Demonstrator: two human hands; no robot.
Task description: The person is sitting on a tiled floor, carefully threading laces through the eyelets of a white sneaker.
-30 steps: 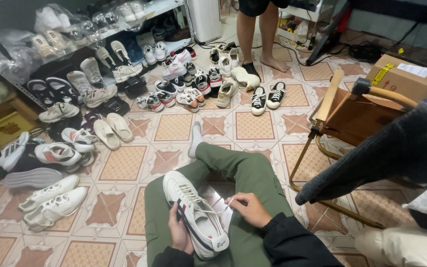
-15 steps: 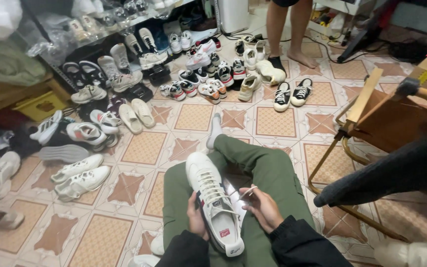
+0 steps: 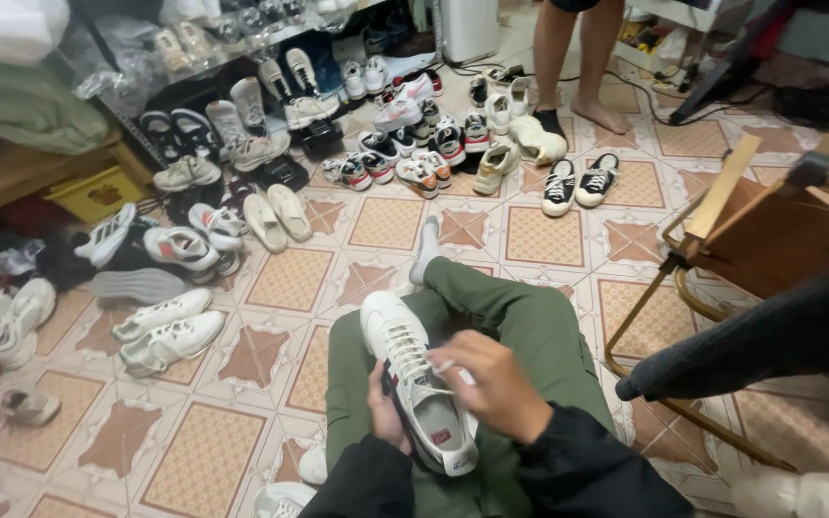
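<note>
A white sneaker (image 3: 413,379) with dark side stripes and a red tongue tab lies on my lap, toe pointing away, over my green trousers (image 3: 520,321). My left hand (image 3: 386,412) grips it from the left side near the heel. My right hand (image 3: 491,379) rests over the laces at mid-shoe, fingers pinched on a white lace (image 3: 438,367). Both sleeves are dark. My left foot in a white sock (image 3: 426,251) stretches out on the tiled floor.
Many pairs of shoes (image 3: 405,144) cover the floor and a low rack (image 3: 242,86) ahead. White sneakers (image 3: 167,331) lie at left. A person's bare legs (image 3: 582,58) stand at the back. A wooden folding chair (image 3: 750,240) is at right, a dark sleeve (image 3: 750,345) across it.
My right hand has moved up from beside the shoe onto its laces and closed on one. The view has shifted slightly; the shoe stays on my lap.
</note>
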